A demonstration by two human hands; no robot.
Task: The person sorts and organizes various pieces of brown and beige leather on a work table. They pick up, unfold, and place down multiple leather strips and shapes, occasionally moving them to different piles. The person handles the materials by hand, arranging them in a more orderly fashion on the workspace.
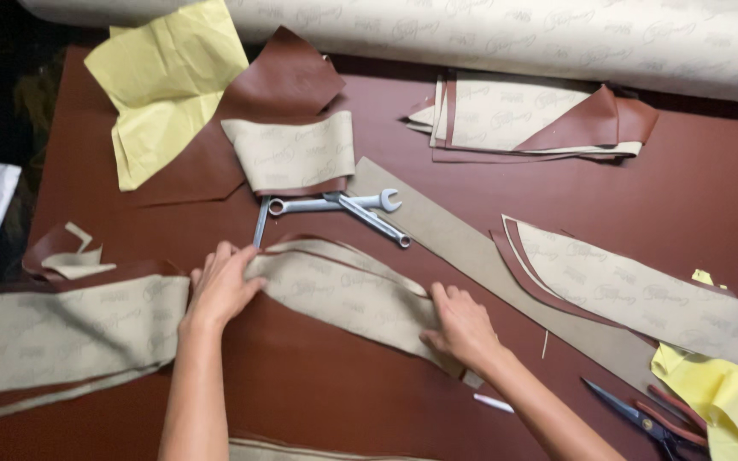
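Note:
A stack of curved cut leather pieces, beige backing side up with brown edges, lies on the brown leather-covered table. My left hand rests on the stack's left end, fingers spread over its edge. My right hand presses down on the stack's right end, fingers flat. Neither hand has lifted the pieces. Several steel wrenches lie just beyond the stack, between it and another folded beige piece.
A big roll of beige-backed material runs along the far edge. Yellow paper patterns lie far left and at the near right. More cut pieces sit left, far right and right. Scissors lie near right. A long cardboard strip crosses the middle.

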